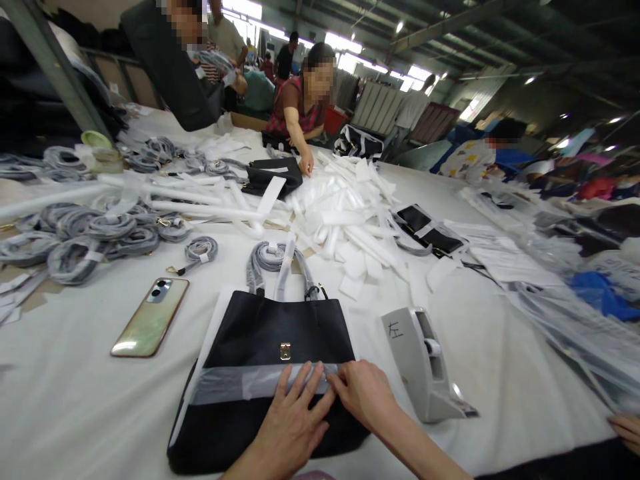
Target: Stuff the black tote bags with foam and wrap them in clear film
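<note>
A black handbag lies flat before me, its gold clasp facing up. Grey wrapping covers its handles, and a coiled wrapped strap rests between them at the top. Across the bag's front runs a translucent plastic strip. My left hand is pressed flat on this strip with its fingers apart. At the strip's right end, near the bag's edge, my right hand has thumb and fingertips pinched on the plastic. The exact grip under the right fingers is partly hidden.
A grey tape dispenser stands right of the bag. On the left lie a phone, a small coiled strap and several wrapped strap coils. White foam pieces are heaped beyond; across the table a person reaches toward them.
</note>
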A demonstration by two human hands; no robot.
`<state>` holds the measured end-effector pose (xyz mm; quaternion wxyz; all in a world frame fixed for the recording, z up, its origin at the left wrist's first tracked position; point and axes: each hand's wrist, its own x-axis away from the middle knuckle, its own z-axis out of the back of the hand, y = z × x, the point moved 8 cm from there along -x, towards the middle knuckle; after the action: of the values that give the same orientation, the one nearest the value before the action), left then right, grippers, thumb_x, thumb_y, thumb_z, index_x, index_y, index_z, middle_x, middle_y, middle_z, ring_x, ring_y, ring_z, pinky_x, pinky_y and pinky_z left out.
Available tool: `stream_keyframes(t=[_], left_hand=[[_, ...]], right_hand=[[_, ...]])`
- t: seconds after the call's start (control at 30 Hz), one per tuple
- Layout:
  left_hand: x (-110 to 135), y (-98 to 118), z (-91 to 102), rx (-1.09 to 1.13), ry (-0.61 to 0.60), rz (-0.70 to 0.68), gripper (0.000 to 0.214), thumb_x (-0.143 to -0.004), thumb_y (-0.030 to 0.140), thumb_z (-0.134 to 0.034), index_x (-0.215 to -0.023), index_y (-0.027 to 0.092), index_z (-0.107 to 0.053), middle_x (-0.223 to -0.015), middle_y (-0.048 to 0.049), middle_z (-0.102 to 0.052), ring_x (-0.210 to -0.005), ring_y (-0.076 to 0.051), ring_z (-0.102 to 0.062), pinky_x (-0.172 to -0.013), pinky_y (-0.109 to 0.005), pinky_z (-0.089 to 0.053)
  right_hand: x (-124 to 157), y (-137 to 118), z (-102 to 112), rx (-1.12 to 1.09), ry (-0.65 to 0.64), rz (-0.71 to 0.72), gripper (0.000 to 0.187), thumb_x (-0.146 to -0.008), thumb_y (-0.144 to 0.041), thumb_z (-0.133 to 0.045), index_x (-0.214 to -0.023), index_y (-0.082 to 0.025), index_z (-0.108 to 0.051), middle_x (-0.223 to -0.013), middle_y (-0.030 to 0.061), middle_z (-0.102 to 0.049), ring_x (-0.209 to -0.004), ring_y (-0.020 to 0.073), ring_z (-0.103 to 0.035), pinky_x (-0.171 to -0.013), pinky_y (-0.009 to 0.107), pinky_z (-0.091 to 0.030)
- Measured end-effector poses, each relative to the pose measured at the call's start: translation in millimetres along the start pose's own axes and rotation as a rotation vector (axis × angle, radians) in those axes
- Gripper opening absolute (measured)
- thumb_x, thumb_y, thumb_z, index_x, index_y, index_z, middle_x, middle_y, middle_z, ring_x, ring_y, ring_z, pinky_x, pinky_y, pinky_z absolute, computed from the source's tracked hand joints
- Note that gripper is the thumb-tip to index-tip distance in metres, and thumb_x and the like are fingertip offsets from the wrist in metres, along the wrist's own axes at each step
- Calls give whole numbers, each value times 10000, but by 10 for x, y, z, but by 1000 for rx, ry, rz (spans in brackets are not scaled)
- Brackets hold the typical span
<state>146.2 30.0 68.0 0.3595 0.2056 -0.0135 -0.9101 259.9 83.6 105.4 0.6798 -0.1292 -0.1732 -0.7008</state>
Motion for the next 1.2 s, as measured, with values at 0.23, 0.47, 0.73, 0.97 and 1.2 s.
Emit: stream_keyframes(t=[0.23, 0.47, 0.73, 0.97, 1.2], left_hand=[[-45, -27, -68, 17, -34, 113, 669, -899, 505, -492, -1472, 266, -245, -1546, -181, -219, -1382, -280, -306, -1063, -522, -251], [-65, -10, -72, -58, -23, 96, 641, -914, 499, -445, -1448, 170, -314, -1526, -152, -292, -1345, -277, -342, -1068, -511, -241], [-83, -15, -46, -71, -6, 100, 648, -912, 528, -437, -1441, 169, -330, -1518, -145, -314, -1339, -272, -344, -1056, -503, -262], [-70, -12, -100, -85, -2, 97, 661, -903, 514, -441, -1457, 184, -295, -1529, -132, -295, -1369, -261, -304, -1053, -499, -259], [-103, -24, -95, -144, 90, 27, 734, -843, 647, -453, -1411, 185, -390, -1460, -137, -419, -1297, -277, -387, -988, -460, -290]], right_hand=[[-3, 15, -28, 11, 3, -10, 353, -890, -331, -438, -770, -188, -738, -796, 159, -739, -796, 289, -708, -626, 303, -460], [-9, 26, -38, -14, 24, 6, 431, -919, -413, -412, -739, -192, -734, -768, 160, -737, -777, 301, -710, -639, 328, -477], [-3, 328, 71, 46, 33, -140, 570, -836, -638, -495, -808, -117, -726, -798, 230, -712, -809, 354, -694, -651, 369, -470], [-63, 700, -214, -271, 14, -118, 524, -792, -678, -502, -627, -193, -608, -639, 67, -669, -622, 218, -610, -542, 286, -324], [-353, 916, 155, -606, 194, -98, 518, -826, -612, -456, -515, -198, -465, -469, -1, -525, -484, 139, -495, -512, 271, -331]])
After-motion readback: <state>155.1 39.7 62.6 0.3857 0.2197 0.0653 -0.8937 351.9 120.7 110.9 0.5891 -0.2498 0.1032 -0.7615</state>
